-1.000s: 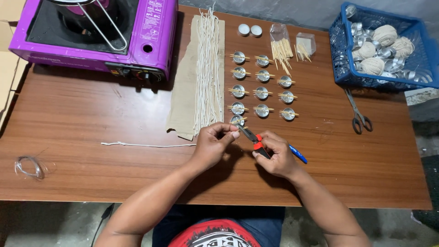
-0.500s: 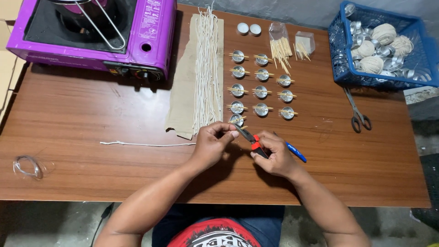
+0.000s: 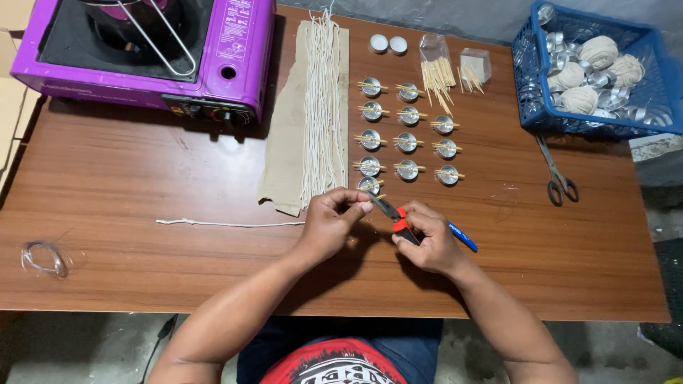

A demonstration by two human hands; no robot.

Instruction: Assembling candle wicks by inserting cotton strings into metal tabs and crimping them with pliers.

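Wooden table, hands unmoved: right gripping pliers, left pinching wick

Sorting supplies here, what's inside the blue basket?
The blue basket holds balls of white string and shiny metal cups; anything beneath them is hidden.

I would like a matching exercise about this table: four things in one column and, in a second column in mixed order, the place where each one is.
Things:
1. purple portable gas stove
2. blue plastic basket with balls of white string
3. grey metal scissors
4. loose white string piece

Places:
A. far right corner of the brown wooden table
B. lying flat, left of the left hand
C. far left corner of the table
D. just in front of the basket, on the right side

Pairs: 1-C, 2-A, 3-D, 4-B
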